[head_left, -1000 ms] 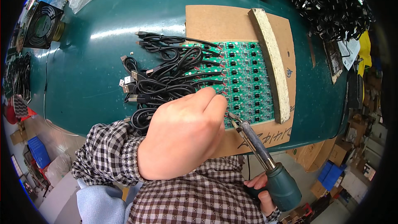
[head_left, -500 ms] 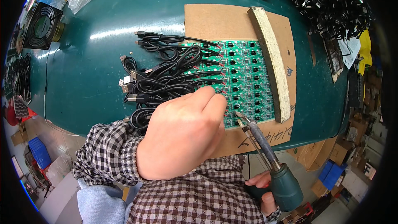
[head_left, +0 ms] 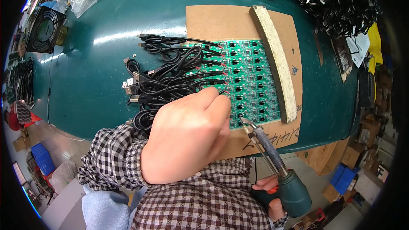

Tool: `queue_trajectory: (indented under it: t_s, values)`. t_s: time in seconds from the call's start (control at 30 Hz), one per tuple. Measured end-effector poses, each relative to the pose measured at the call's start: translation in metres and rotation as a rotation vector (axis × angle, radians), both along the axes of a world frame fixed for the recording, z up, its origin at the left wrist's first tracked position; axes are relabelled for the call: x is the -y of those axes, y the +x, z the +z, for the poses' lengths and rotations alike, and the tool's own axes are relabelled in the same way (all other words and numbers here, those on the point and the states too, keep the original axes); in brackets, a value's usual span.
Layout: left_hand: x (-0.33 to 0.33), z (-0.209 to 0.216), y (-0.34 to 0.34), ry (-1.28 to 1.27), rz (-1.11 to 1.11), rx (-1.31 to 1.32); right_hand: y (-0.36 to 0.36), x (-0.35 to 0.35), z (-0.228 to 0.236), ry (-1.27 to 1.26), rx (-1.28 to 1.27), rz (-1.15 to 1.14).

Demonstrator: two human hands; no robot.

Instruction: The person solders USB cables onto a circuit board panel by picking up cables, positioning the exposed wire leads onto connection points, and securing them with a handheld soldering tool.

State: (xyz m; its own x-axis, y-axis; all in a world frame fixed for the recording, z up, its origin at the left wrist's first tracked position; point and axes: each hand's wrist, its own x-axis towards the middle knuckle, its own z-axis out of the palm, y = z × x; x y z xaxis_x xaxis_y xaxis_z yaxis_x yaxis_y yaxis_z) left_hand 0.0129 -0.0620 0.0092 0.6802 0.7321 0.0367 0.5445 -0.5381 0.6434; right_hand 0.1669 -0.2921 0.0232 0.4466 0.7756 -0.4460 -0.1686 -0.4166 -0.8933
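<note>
Green boards [head_left: 248, 81] lie on cardboard [head_left: 215, 21], perhaps kept steady by the bar [head_left: 277, 59]; the soldering iron [head_left: 294, 196] is gripped by the right hand [head_left: 267, 183]; what is pinched by the left hand [head_left: 183, 140], curled, cannot be told

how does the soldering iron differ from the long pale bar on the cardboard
The soldering iron is held in the right hand; the bar lies on the cardboard, along the right side of the circuit boards. The iron has a bulky green handle; the bar has none. The iron tapers to a point; the bar ends bluntly. Both are long.
</note>
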Motion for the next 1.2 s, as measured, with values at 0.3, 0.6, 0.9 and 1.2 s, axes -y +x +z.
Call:
queue_trajectory:
  t_s: [0.3,0.6,0.9,1.2]
  values:
    - [-0.002,-0.002,-0.001,0.012,-0.018,0.031,-0.002,0.002,-0.001,-0.026,-0.025,0.016]
    - [-0.003,-0.001,-0.001,0.005,-0.038,0.000,-0.003,0.004,-0.002,-0.023,-0.048,0.012]
    - [-0.004,-0.001,-0.001,0.009,-0.038,-0.008,0.000,0.013,-0.008,-0.042,-0.101,0.002]
    - [0.000,-0.001,-0.002,0.012,-0.039,-0.019,-0.006,0.009,-0.003,-0.074,-0.088,-0.014]
